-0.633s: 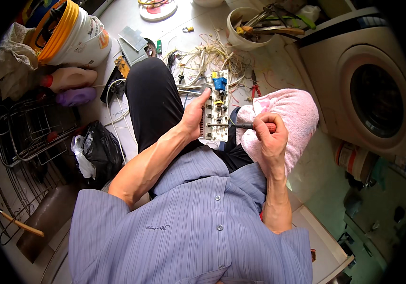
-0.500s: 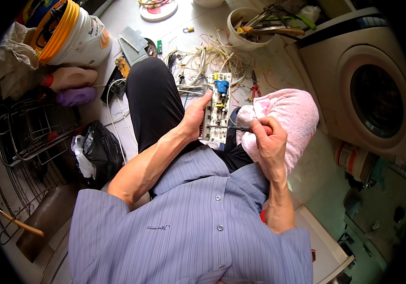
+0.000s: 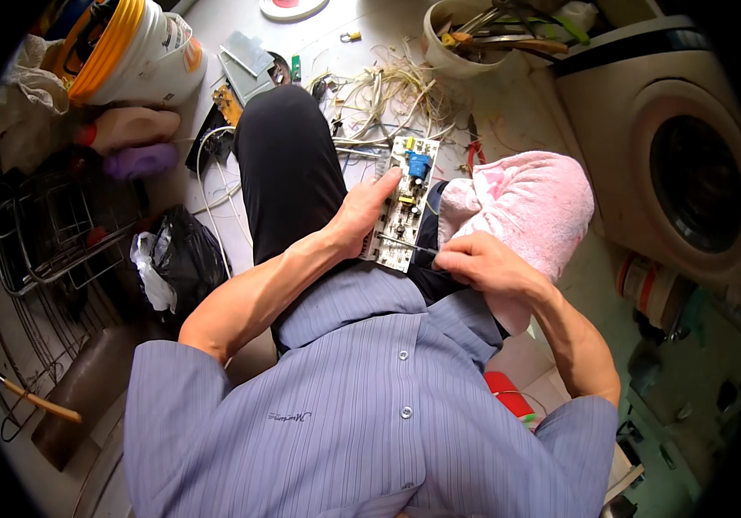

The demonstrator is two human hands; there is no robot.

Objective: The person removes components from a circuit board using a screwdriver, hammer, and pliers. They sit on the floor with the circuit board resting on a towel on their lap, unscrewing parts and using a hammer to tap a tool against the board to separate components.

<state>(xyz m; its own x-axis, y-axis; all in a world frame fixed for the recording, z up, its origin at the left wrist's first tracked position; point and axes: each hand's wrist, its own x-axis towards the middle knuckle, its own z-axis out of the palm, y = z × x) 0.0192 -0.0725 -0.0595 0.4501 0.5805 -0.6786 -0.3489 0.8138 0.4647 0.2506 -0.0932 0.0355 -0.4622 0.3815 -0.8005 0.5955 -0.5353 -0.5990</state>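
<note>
My left hand (image 3: 365, 212) is closed on the left edge of a pale circuit board (image 3: 401, 227), its thumb resting on the face. The board lies tilted above my lap and carries a blue transformer-like block (image 3: 420, 164) and small yellow parts. In my right hand (image 3: 483, 261) is a screwdriver (image 3: 414, 247), its red handle now hidden by my fingers. Its thin metal shaft crosses the lower part of the board. Whether the tip touches a part there is too small to tell.
A pink towel (image 3: 539, 203) covers my right knee. Beyond my knees lie tangled wires (image 3: 388, 95), red-handled pliers (image 3: 475, 151) and a tub of tools (image 3: 448, 52). A washing machine (image 3: 578, 129) stands at right; a white bucket (image 3: 150, 73) and wire rack (image 3: 34, 281) at left.
My right hand has turned over and lowered around the screwdriver, with the elbow swung outward. The shaft now slants. The board appears slightly lower and more tilted, still in my left hand.
</note>
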